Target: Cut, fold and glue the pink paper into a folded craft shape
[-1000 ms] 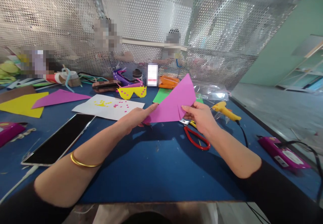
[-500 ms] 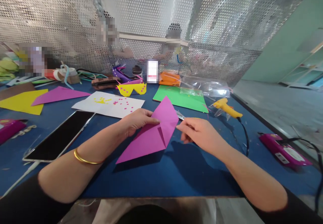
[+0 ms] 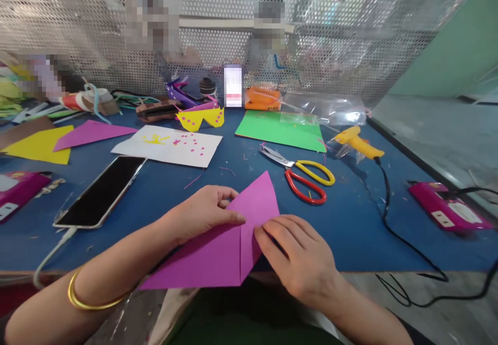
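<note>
- Two bare hands work one folded pink paper at the near edge of the blue table, about midway along it; the paper's lower corner hangs past that edge.
- The left hand lies on the paper's upper left side, fingers pressed together and flat, fingertips meeting the central fold line.
- The right hand rests on the paper's right flap, fingers loosely spread and bent, tips pushing down on the crease; it pinches nothing.
- A gold bangle circles the left wrist.
- Scissors with one yellow and one red handle lie just beyond the paper, towards the table's middle.
- A phone lies face up towards the left edge, a cable in its near end.
- A yellow glue gun sits near the right edge, beside a green sheet.
- A white sheet dotted with pink and yellow lies behind the phone.
</note>
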Available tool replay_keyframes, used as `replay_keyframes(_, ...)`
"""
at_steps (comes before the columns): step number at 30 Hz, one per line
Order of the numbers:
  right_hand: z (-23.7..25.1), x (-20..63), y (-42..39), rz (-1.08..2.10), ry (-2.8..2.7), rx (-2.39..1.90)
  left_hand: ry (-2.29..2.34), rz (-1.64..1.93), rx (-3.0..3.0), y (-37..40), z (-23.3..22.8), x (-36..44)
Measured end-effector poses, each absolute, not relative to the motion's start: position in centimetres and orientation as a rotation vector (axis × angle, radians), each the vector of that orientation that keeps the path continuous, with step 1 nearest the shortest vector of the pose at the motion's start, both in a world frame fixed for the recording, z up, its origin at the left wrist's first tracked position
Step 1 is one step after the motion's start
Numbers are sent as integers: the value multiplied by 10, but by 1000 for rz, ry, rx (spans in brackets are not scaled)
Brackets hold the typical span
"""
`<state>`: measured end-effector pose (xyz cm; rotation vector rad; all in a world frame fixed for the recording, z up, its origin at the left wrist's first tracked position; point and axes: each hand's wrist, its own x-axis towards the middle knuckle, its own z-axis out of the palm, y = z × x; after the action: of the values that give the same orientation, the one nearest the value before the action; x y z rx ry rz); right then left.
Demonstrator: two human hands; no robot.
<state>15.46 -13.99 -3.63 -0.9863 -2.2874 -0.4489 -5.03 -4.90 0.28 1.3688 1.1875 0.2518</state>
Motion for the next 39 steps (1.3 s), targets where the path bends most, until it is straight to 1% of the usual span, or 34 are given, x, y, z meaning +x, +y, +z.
replay_keyframes(2, -40, 150, -143, -381, -2304, -1033, 1323, 361, 1763, -60, 1, -56)
replay_keyframes(4, -44, 147, -145, -293, -2304, -1086, 1389, 570, 2180, -73, -1, -61)
replay_keyframes(6, -47, 147, -149, -217, -2278, -1130, 1214, 743, 2447, -86, -5, -65)
replay_keyframes(8, -50, 148, -153, -173, -2240, -1159, 951, 781, 2539, -98, -10, -68)
replay_keyframes(10, -53, 150, -157, -142, -2196, -1180, 791, 778, 2586, -106, -18, -69)
replay_keyframes(14, -57, 155, -163, -114, -2144, -1212, 700, 771, 2742, -112, -33, -72)
replay_keyframes(18, -58, 155, -167, -91, -2077, -1262, 714, 737, 2764, -111, -33, -75)
replay_keyframes(24, -53, 151, -169, -41, -2011, -1336, 756, 546, 2519, -96, -10, -73)
replay_keyframes(27, -51, 152, -169, -16, -2011, -1340, 852, 482, 2438, -90, -3, -66)
replay_keyframes(30, -50, 153, -169, 4, -2013, -1341, 935, 434, 2446, -87, -6, -55)
replay_keyframes(35, -48, 155, -169, 63, -1985, -1341, 938, 346, 2436, -87, -16, -45)
replay_keyframes(39, -46, 153, -168, 79, -1945, -1376, 932, 355, 2385, -87, -17, -47)
